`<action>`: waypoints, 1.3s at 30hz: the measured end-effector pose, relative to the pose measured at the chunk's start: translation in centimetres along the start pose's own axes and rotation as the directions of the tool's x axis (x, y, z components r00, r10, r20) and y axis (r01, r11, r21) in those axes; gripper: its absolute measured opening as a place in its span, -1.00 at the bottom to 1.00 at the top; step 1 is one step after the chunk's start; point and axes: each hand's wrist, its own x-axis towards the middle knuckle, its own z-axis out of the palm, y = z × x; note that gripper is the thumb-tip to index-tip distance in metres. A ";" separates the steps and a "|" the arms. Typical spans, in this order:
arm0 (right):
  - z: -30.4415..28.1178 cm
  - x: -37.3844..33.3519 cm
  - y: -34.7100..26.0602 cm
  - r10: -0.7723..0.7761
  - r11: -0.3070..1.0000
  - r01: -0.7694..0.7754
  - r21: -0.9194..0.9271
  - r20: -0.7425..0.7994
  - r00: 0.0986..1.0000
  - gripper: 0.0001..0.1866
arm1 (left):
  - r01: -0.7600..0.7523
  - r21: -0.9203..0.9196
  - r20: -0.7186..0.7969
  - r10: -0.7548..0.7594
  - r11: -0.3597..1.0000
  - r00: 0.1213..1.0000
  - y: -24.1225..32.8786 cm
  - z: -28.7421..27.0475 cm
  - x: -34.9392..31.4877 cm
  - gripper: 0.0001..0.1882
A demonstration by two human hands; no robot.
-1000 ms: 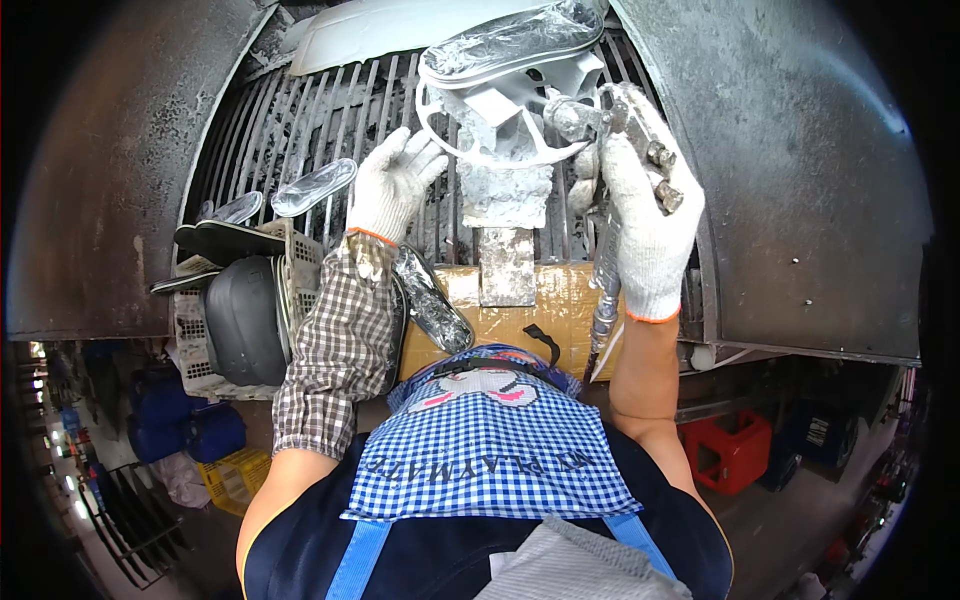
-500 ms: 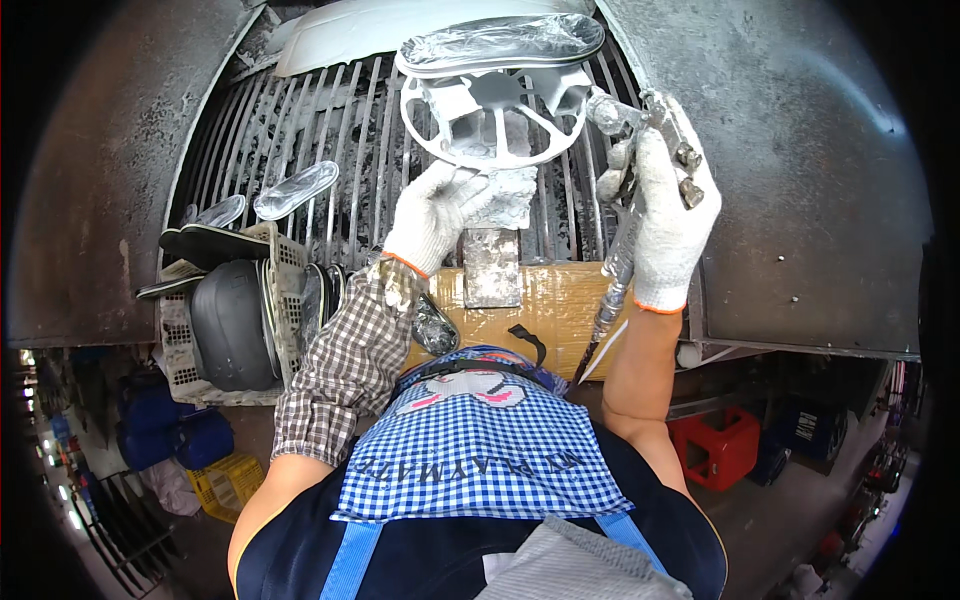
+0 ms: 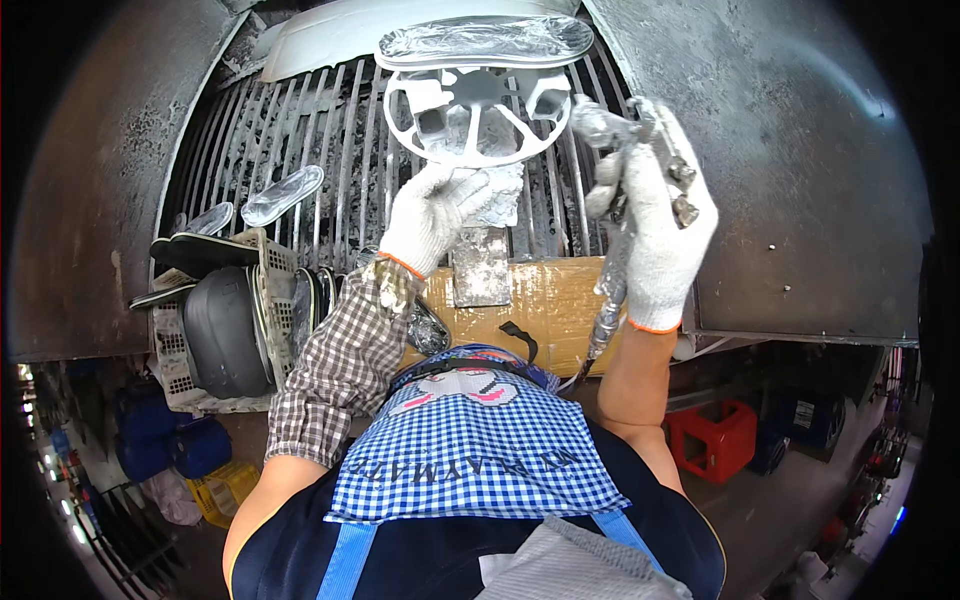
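My left hand [image 3: 432, 218], in a white knit glove, is closed at the near rim of a white spoked wheel [image 3: 470, 158]; the rim partly hides its fingertips. On top of the wheel, at its far side, lies a long shoe-sole-shaped piece [image 3: 485, 42] with a filmy, shiny top and a pale edge. My right hand [image 3: 665, 215], also gloved, grips a paint-crusted spray gun [image 3: 608, 128] beside the wheel's right side, nozzle toward the wheel. A wrapped hose [image 3: 608, 300] hangs down from the gun.
Slatted metal grating [image 3: 340, 130] lies beneath, between dark metal side walls [image 3: 800, 200]. Two film-covered soles [image 3: 283, 196] lie on it at left. A plastic basket [image 3: 275, 262] holds dark soles. Cardboard [image 3: 560, 300] covers the near edge, under a metal block [image 3: 481, 280]. A red container [image 3: 712, 440] stands lower right.
The wheel and the sole-shaped piece have shifted slightly left in view, and the spokes have turned a little. The spray gun remains in my right hand and sits slightly further left.
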 end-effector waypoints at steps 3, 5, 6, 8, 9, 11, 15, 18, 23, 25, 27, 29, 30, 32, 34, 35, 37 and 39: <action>0.3 -0.1 0.3 0.010 1.000 -0.010 -0.007 0.001 1.000 -0.49 | -0.007 0.044 0.057 0.004 0.999 0.998 0.3 -0.8 0.3 -0.66; 0.0 0.3 0.6 0.002 1.000 -0.002 -0.006 -0.025 1.000 -0.50 | -0.014 0.042 0.067 0.011 0.999 0.998 0.4 -1.1 0.3 -0.65; -0.2 0.5 0.6 0.022 0.999 -0.024 -0.042 -0.037 0.999 -0.51 | -0.017 0.040 0.081 0.014 0.999 0.997 0.5 -1.1 0.3 -0.65; -0.7 1.0 0.7 -0.010 0.998 0.006 -0.067 -0.048 0.999 -0.52 | -0.020 -0.002 0.056 0.020 1.000 0.998 0.7 -1.1 0.1 -0.54; -0.9 1.1 0.7 -0.023 0.997 0.019 -0.070 -0.058 0.998 -0.52 | -0.036 0.022 0.058 0.035 0.999 0.998 0.8 -1.0 0.1 -0.55; -1.4 1.3 0.8 -0.034 0.998 0.030 -0.062 -0.064 0.997 -0.53 | -0.056 0.055 0.033 0.054 0.997 0.998 1.0 -1.0 -0.1 -0.56; -2.3 1.3 0.7 -0.043 0.998 0.039 -0.046 -0.083 0.996 -0.52 | -0.059 0.061 0.040 0.056 0.996 0.998 1.7 -1.4 -0.1 -0.59; -3.1 1.5 0.3 -0.036 0.996 0.027 -0.088 -0.108 0.994 -0.51 | -0.065 0.080 0.035 0.063 0.995 0.997 2.2 -1.9 0.2 -0.59; -3.5 1.2 -0.6 -0.080 0.993 0.064 -0.102 -0.169 0.982 -0.49 | -0.092 0.066 0.025 0.091 0.994 0.996 2.4 -2.5 0.6 -0.53; -3.0 0.4 -0.8 -0.104 0.994 0.097 -0.055 -0.140 0.985 -0.49 | -0.086 0.102 0.007 0.086 0.991 0.996 3.0 -2.8 0.6 -0.48; -2.8 -0.3 -1.1 -0.045 0.990 0.031 -0.141 -0.100 0.994 -0.51 | -0.074 0.089 0.037 0.071 0.993 0.997 3.4 -3.1 0.6 -0.45; -2.7 -0.6 -1.2 0.007 0.995 -0.013 -0.099 -0.062 0.998 -0.52 | -0.089 0.134 0.077 0.079 0.987 0.994 3.9 -3.4 0.7 -0.42; -2.8 -0.6 -1.1 -0.018 0.994 0.010 -0.109 -0.069 0.997 -0.53 | -0.097 0.150 0.081 0.086 0.984 0.993 4.1 -3.6 0.7 -0.42; -3.1 0.0 -0.9 -0.055 0.993 0.045 -0.113 -0.087 0.995 -0.54 | -0.110 0.131 0.062 0.102 0.985 0.993 4.4 -3.8 0.8 -0.40; -3.8 0.2 -1.0 -0.033 0.996 0.025 -0.089 -0.090 0.995 -0.54 | -0.130 0.136 0.096 0.117 0.982 0.988 4.6 -4.0 1.0 -0.43; -4.1 0.3 -1.0 -0.026 0.998 0.020 -0.061 -0.088 0.996 -0.54 | -0.123 0.097 0.122 0.110 0.988 0.986 4.7 -4.1 1.0 -0.45; -4.7 0.5 -1.0 -0.042 0.996 0.033 -0.081 -0.107 0.993 -0.55 | -0.141 0.128 0.060 0.134 0.982 0.989 5.1 -4.3 1.1 -0.50; -5.0 0.6 -1.2 -0.049 0.996 0.039 -0.079 -0.124 0.991 -0.56 | -0.149 0.118 0.037 0.146 0.982 0.989 5.8 -4.5 1.2 -0.54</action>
